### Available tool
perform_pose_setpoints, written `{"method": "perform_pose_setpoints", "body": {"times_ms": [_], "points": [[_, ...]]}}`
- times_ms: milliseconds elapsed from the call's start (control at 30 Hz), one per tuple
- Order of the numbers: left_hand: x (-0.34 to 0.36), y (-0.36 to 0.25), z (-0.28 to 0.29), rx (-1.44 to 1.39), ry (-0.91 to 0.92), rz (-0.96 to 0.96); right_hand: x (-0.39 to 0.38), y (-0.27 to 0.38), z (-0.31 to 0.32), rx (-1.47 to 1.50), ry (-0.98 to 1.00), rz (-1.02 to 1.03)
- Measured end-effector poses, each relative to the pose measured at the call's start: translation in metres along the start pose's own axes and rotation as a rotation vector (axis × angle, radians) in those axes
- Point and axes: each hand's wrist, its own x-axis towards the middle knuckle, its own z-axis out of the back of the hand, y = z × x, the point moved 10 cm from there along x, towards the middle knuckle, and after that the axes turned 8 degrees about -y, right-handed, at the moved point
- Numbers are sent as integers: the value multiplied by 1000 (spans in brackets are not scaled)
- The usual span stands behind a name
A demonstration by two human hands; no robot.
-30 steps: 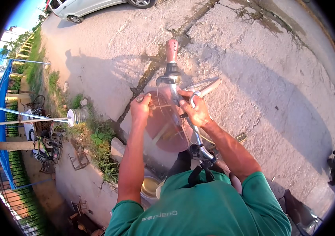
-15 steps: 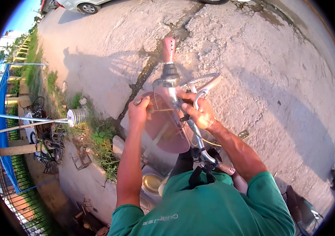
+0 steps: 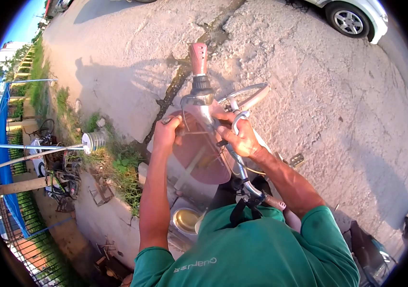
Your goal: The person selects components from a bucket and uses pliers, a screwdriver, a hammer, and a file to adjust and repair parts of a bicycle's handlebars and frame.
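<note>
A bicycle's chrome handlebar (image 3: 240, 167) with a pink rubber grip (image 3: 198, 58) and a dark shifter collar (image 3: 201, 86) stands in front of me. My right hand (image 3: 243, 138) is closed round the handlebar beside the silver brake lever (image 3: 238, 122), thumb pressed near its middle. My left hand (image 3: 165, 136) is in a fist to the left of the bar, closed on a thin rod (image 3: 192, 133) that reaches toward the bar; its kind is unclear. Below and between the hands is a pink, see-through, rounded basket-like panel (image 3: 203, 158).
The bicycle's wheel (image 3: 254, 98) and a pedal (image 3: 297, 160) lie to the right. A round pan (image 3: 186, 221) is by my lap. Bikes (image 3: 62, 184), a ribbed white cylinder (image 3: 94, 142) and a blue canopy (image 3: 3, 158) are left. A white car (image 3: 352, 21) is at the upper right.
The handlebar grip has shifted slightly left. Both hands keep their holds with little movement. One car has mostly left the upper left, and a white car's wheel shows at the upper right.
</note>
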Motion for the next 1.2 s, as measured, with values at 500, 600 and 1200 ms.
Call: {"method": "perform_pose_setpoints", "body": {"times_ms": [500,600,1200], "points": [[2,2,-5,-7,2,67,2,-5,0,87,-9,9],[3,3,-7,29,15,116,2,-5,-1,68,9,1],[-1,17,0,-69,19,78,-1,-10,-6,-71,-1,100]]}}
